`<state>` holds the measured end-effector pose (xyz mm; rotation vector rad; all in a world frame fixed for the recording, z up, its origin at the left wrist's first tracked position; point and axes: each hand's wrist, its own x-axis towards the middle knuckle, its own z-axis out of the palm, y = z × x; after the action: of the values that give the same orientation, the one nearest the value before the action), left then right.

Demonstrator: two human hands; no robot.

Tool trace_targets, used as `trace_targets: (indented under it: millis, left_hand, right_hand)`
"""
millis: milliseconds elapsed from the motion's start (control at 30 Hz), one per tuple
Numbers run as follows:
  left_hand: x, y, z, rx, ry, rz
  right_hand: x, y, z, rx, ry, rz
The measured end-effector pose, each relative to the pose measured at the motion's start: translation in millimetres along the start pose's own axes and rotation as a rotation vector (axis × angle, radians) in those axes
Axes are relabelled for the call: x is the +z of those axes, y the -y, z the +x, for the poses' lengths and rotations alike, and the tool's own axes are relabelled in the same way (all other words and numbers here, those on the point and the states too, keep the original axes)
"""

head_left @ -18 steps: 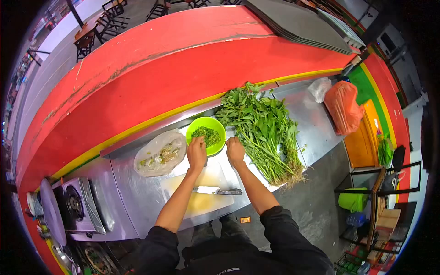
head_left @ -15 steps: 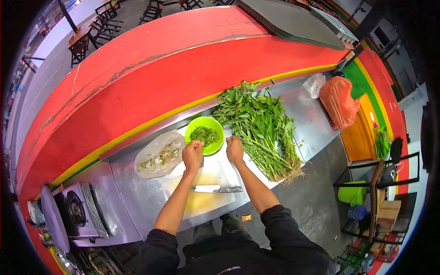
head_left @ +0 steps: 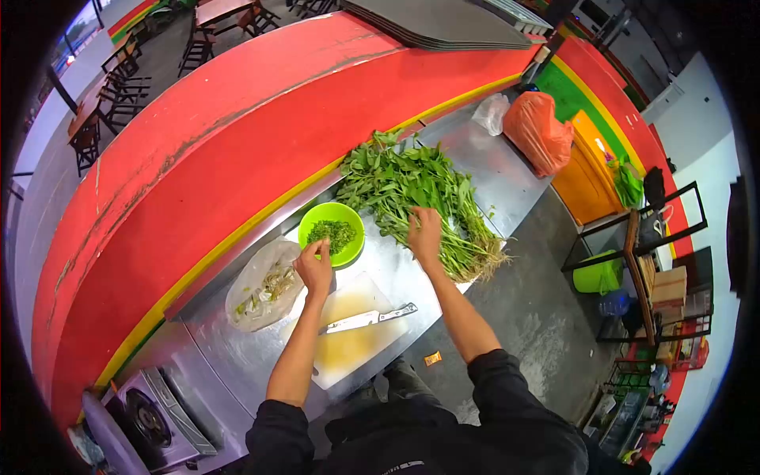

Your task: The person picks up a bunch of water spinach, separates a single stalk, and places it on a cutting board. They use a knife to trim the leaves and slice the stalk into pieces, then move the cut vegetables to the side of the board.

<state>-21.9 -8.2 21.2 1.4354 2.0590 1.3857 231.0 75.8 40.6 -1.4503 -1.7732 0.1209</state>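
My left hand (head_left: 314, 267) is at the near left rim of a green bowl (head_left: 354, 248) with chopped greens (head_left: 332, 234) inside; its fingers are pinched, and what they hold is too small to name. Over the stems of a large pile of leafy greens (head_left: 412, 180), my right hand (head_left: 424, 231) has its fingers bent, and whether they grip a stem cannot be made out. A knife (head_left: 368, 319) lies across the white and yellow cutting board (head_left: 348, 348). Left of the bowl is a clear plastic bag (head_left: 252, 289) with trimmings.
A gas stove (head_left: 154, 419) stands at the lower left. An orange-red bag (head_left: 538, 131) and a clear bag (head_left: 492, 113) sit at the counter's far right end. Behind the counter runs a red wall (head_left: 237, 150). A shelf rack (head_left: 633, 261) stands at the right.
My right hand has moved right, from beside the bowl onto the stems of the greens. My left hand stays by the bowl. The view has turned to the right.
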Motion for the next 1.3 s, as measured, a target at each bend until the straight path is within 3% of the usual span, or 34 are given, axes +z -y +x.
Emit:
trace_targets:
  millis: [100,167,233,267,300,333,567,833,933,967,1033,1100,1167,1300]
  left_hand:
    - [-2.2,-11.2,0.7,-0.024,0.029,0.14]
    - [6.8,-11.1,-2.4,0.003,-0.045,0.052]
    - [9.3,-18.0,-3.0,-0.046,-0.075,-0.135]
    - [10.8,-18.8,-3.5,-0.014,-0.097,-0.095]
    - [12.5,-19.5,-1.2,0.001,-0.092,-0.103]
    - [13.7,-20.0,0.0,0.053,-0.105,-0.145]
    - [18.2,-52.2,5.8,0.179,-0.107,-0.177]
    - [-0.8,-94.8,7.7,0.143,0.16,-0.361]
    - [-12.2,-115.1,12.5,0.275,0.45,-0.429]
    - [-16.6,-124.5,13.9,0.276,0.449,-0.433]
    - [-20.9,-143.8,16.3,0.514,0.445,-0.373]
    - [-20.4,-158.9,21.1,0.528,0.498,-0.36]
    - [-19.9,-174.3,25.3,0.708,0.467,-0.302]
    - [-18.6,-199.7,30.4,0.811,0.508,-0.32]
  right_hand:
    - [-41.6,-56.2,-11.0,0.086,0.06,-0.313]
    - [-59.5,-93.0,-23.5,0.112,0.195,-0.569]
    - [-70.2,-122.9,-31.5,0.001,0.142,-0.726]
    - [-77.0,-128.2,-29.8,0.072,0.341,-0.737]
    - [-83.9,-122.8,-28.0,0.146,0.544,-0.739]
    - [-93.2,-117.3,-29.6,0.034,0.424,-0.647]
    - [-166.9,-38.4,1.3,0.048,0.352,-0.383]
    - [-206.5,17.7,42.9,-0.018,0.45,-0.453]
    - [-215.6,42.2,57.4,-0.159,0.427,-0.423]
    - [-219.8,54.3,61.4,-0.205,0.429,-0.41]
    - [-227.9,78.7,69.7,-0.202,0.425,-0.432]
    - [-232.8,96.1,76.3,-0.196,0.459,-0.477]
    - [-238.7,114.9,80.8,-0.222,0.459,-0.539]
    - [-249.1,136.6,84.2,-0.294,0.455,-0.615]
